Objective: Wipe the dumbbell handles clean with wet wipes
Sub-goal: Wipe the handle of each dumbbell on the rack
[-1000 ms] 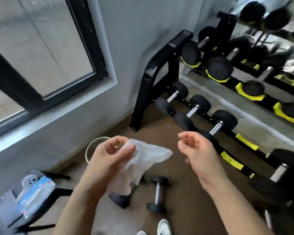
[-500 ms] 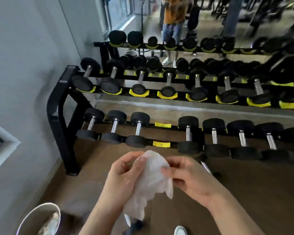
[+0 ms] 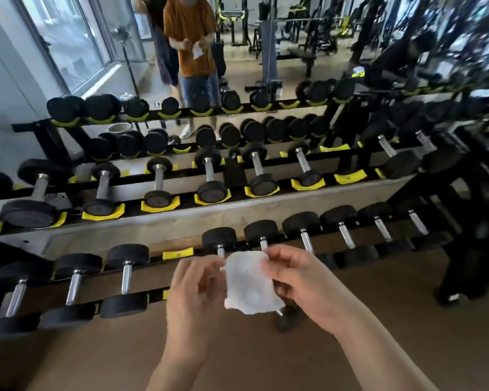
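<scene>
Ahead, rack [image 3: 156,257] holds dumbbells [image 3: 126,277]; left hand [image 3: 195,292], right hand [image 3: 302,280] pinch wipe [image 3: 249,283].

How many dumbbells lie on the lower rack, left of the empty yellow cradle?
3 black rubber-headed dumbbells: left one, middle one, right one beside the yellow cradle. Others may lie outside the frame.

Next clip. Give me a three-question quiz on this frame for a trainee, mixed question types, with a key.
1. Fill in: the wet wipe is pinched at its upper right corner by the ___ hand.
2. True or false: the wet wipe is already wrapped round a dumbbell handle.
3. The empty saddle left of the wipe is: A red, B yellow, C blue.
Key: 1 the right hand; 2 false, it hangs flat and unwrapped; 3 B.
</scene>
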A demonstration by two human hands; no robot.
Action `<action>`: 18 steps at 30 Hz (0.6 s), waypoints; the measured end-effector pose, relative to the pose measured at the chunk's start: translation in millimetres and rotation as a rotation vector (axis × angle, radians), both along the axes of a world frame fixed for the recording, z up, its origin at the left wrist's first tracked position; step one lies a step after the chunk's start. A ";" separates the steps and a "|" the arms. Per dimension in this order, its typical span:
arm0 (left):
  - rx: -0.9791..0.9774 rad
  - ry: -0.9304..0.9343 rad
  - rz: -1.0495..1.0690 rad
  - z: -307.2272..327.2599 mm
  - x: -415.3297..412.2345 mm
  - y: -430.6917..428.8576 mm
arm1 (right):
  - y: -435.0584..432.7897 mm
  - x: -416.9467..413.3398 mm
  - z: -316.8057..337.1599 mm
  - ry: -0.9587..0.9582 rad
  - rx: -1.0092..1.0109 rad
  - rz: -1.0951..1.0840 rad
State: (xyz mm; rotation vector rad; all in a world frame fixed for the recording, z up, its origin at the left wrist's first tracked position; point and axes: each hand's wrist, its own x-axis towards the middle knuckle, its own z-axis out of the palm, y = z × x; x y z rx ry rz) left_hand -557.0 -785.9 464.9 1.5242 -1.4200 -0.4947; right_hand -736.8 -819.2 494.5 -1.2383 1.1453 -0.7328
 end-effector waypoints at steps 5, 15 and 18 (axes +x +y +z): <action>0.138 0.128 -0.271 3.8 -90.7 -64.0 | -63.9 -69.9 1.4 0.011 -0.018 -0.107; 0.394 0.350 -0.435 5.4 -163.2 -224.6 | -189.4 -155.3 -19.8 0.067 0.038 -0.149; 0.457 0.375 -0.503 2.0 -174.2 -276.0 | -231.6 -163.9 -22.6 0.059 0.068 -0.089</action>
